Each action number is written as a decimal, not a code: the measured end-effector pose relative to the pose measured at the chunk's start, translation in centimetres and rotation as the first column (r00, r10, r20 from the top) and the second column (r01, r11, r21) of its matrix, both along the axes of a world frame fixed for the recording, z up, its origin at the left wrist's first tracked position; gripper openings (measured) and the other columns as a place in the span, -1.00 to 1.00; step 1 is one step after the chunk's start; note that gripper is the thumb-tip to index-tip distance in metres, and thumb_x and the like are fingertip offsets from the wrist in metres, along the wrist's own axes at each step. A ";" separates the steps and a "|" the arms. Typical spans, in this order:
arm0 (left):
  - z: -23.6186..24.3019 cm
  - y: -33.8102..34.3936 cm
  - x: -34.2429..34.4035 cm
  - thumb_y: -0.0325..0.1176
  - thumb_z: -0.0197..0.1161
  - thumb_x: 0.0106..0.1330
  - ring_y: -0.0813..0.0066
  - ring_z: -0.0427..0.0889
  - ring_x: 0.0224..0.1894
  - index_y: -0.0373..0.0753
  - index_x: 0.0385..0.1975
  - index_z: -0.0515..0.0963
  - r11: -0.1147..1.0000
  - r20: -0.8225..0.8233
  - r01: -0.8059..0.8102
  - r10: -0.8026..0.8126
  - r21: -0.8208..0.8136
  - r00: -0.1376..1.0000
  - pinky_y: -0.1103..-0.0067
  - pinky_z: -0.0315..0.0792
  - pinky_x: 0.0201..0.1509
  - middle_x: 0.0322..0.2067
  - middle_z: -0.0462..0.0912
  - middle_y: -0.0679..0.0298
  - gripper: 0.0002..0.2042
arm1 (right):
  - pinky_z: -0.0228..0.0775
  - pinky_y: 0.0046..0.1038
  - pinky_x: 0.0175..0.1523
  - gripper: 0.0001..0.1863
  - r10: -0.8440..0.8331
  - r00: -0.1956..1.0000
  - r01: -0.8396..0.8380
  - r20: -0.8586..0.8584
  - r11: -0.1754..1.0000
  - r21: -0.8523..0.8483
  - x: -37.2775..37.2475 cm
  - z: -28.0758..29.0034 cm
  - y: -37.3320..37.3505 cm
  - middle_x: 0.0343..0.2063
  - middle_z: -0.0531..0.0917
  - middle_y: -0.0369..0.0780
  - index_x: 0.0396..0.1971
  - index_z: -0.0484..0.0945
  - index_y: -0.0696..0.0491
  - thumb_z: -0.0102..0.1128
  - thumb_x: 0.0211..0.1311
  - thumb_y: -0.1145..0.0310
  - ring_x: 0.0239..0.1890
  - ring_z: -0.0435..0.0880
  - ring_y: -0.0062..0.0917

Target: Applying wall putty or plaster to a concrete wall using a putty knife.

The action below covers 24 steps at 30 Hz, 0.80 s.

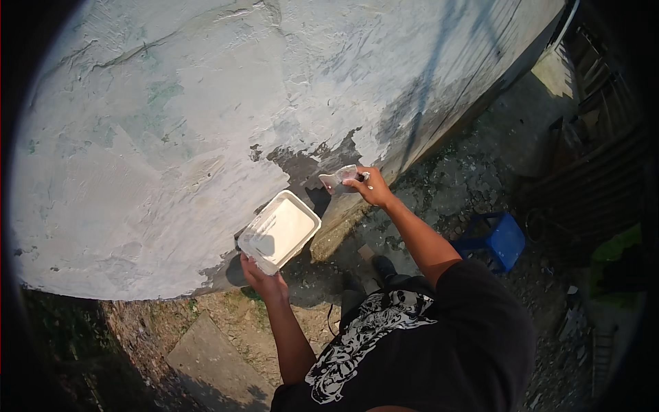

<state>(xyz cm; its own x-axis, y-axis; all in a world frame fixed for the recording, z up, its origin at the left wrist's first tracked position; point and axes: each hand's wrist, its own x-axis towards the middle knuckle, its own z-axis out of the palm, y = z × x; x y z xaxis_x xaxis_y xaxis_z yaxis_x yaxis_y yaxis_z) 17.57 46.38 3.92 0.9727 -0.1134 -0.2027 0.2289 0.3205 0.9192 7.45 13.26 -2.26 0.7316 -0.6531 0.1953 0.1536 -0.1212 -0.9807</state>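
My left hand (262,277) grips the lower corner of a white rectangular tub (314,232) that holds a smooth off-white paste. Up and to the right, my right hand (374,187) is closed around a flat scraper (336,180) with a pale, smeared blade. White paste clings to the fingers of that hand. The blade is close to a dark bare patch (295,165) in the wall; whether it touches the surface I cannot tell. Around the patch the wall (206,117) is coated in rough whitish plaster with cracks and faint green stains.
A blue plastic stool (504,242) stands on the ground to my right. My feet in dark footwear (384,268) are below the wall's base. At the lower left a flat slab (216,357) lies on dirt. Corrugated sheets (576,199) stand at the far right.
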 end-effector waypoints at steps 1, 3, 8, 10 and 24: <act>0.1 0.7 0.5 -0.16 -0.15 0.54 0.27 0.43 0.26 -0.28 0.35 0.18 1.000 0.031 -0.002 0.001 0.011 1.000 0.38 0.37 0.29 0.26 0.38 0.13 -0.52 | 0.44 -0.43 -0.29 -0.80 -0.009 0.996 -0.017 -0.092 0.962 -0.273 1.0 1.8 1.4 -0.47 0.68 -0.13 -0.25 0.64 0.16 0.39 0.18 0.39 -0.43 0.64 -0.45; 0.1 1.4 1.5 -0.17 -0.15 0.54 0.27 0.43 0.26 -0.28 0.35 0.18 1.000 0.030 -0.002 0.002 -0.003 1.000 0.37 0.37 0.29 0.26 0.38 0.12 -0.52 | 0.42 -0.39 -0.32 -0.80 -0.039 0.981 -0.068 -0.189 0.846 -0.528 3.5 3.0 2.8 -0.51 0.66 -0.05 -0.28 0.63 0.16 0.38 0.19 0.37 -0.47 0.64 -0.31; 0.9 2.7 2.7 -0.22 -0.14 0.51 0.26 0.45 0.25 -0.30 0.34 0.19 1.000 0.014 0.008 -0.008 -0.002 1.000 0.37 0.38 0.29 0.24 0.40 0.11 -0.53 | 0.40 -0.23 -0.36 -0.78 -0.295 0.947 0.185 -0.130 0.827 -0.531 7.5 0.1 3.0 -0.55 0.61 0.03 -0.33 0.63 0.16 0.38 0.18 0.31 -0.48 0.57 0.02; 1.2 3.3 2.9 -0.22 -0.13 0.50 0.26 0.46 0.24 -0.30 0.33 0.20 1.000 0.000 0.004 -0.004 -0.009 1.000 0.37 0.38 0.29 0.23 0.41 0.11 -0.53 | 0.41 -0.22 -0.37 -0.77 -0.293 0.951 0.219 -0.093 0.858 -0.465 7.1 -1.8 4.2 -0.55 0.63 0.03 -0.33 0.63 0.17 0.40 0.16 0.32 -0.48 0.60 0.01; 1.2 2.7 5.5 -0.32 -0.05 0.49 0.32 0.52 0.20 -0.29 0.31 0.26 0.965 0.089 0.156 -0.140 -0.211 0.986 0.38 0.42 0.26 0.21 0.46 0.16 -0.57 | 0.31 -0.43 -0.41 -0.83 -0.672 0.714 0.663 -0.195 0.739 -0.120 2.4 -0.2 9.2 -0.64 0.58 -0.29 -0.31 0.66 0.18 0.31 0.21 0.38 -0.56 0.45 -0.65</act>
